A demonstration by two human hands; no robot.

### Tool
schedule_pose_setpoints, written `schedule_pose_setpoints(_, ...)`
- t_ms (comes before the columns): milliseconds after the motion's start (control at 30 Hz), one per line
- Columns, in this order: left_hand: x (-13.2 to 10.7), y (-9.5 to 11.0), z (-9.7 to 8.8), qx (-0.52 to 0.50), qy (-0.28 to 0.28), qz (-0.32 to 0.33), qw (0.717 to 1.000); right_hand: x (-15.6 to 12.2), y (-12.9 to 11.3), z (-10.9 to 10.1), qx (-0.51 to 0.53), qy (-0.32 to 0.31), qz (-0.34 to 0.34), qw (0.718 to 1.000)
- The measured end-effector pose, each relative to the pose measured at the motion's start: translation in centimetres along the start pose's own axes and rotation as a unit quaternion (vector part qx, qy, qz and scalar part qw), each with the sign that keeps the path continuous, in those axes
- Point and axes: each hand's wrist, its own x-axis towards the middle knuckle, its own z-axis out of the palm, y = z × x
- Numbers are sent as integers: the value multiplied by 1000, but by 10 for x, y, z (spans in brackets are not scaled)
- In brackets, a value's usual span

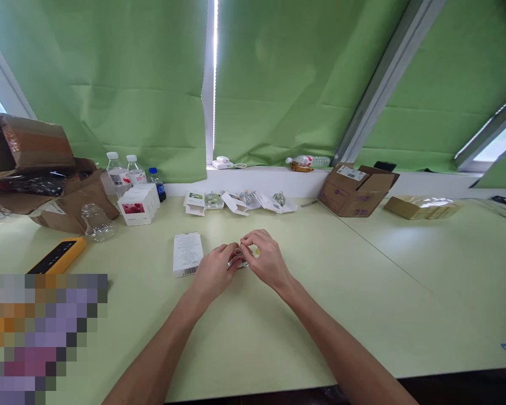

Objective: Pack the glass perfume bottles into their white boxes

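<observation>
My left hand (216, 271) is closed around a small clear glass bottle (238, 260) just above the table. At the bottle's top, the fingers of my right hand (266, 259) are pinched together; what lies between them is too small to make out. A small pale-yellow piece (258, 251) shows by the right fingers. Left of my hands lies a white printed box (188, 253) with a barcode. Behind them, similar glass bottles (213, 199) stand among opened white boxes (235, 203).
At the left are an open carton (63, 197), a clear jar (96, 222), a yellow-and-black power strip (61, 256) and stacked white boxes (137, 207) before several drink bottles (153, 179). A brown carton (352, 191) and a yellowish package (421, 207) stand back right.
</observation>
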Motion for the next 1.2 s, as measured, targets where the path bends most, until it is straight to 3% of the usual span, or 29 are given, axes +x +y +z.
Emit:
schedule_pose_setpoints(233, 0, 2, -2, 1, -5, -3, 1000, 1, 5, 2, -20, 2, 22, 1000)
schedule_pose_setpoints(1200, 0, 1, -1, -2, -4, 3, 1000, 1, 2, -3, -3, -20, -2, 1000)
